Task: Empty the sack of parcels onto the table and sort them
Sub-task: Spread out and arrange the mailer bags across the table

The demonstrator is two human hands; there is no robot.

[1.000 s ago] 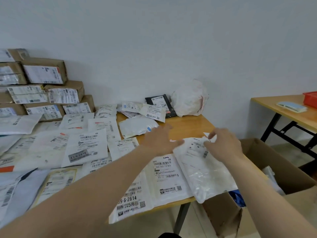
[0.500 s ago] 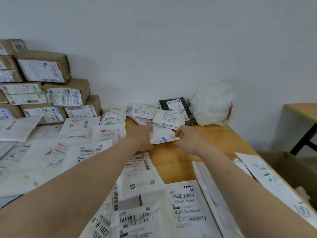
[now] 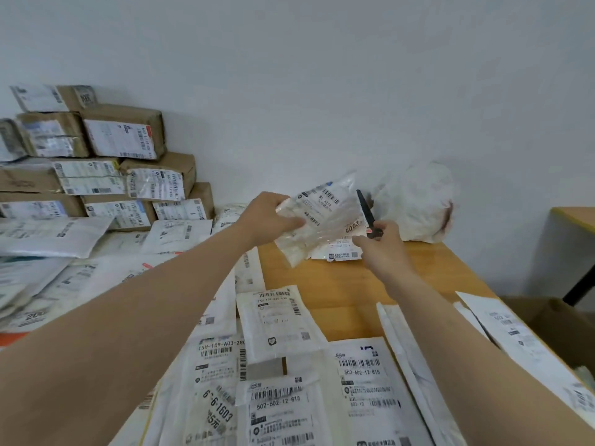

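My left hand (image 3: 269, 217) grips a white plastic parcel (image 3: 317, 217) with barcode labels and holds it tilted above the far part of the wooden table (image 3: 338, 284). My right hand (image 3: 383, 246) grips a black flat parcel (image 3: 365, 210) by its lower end, standing it on edge behind the white one. Another labelled white parcel (image 3: 338, 252) lies under both hands. A crumpled white sack (image 3: 415, 201) leans against the wall at the table's back right. Several white mailers (image 3: 280, 320) cover the near table.
Brown cardboard boxes (image 3: 122, 136) are stacked against the wall at the back left, with flat white mailers (image 3: 48, 236) spread in front. An open cardboard box (image 3: 553, 320) stands on the floor to the right. A second table (image 3: 576, 217) shows at the right edge.
Both hands moved from the near long mailer to the far pile and lifted parcels off the table. The left one has raised the white parcel, the right one the black parcel.
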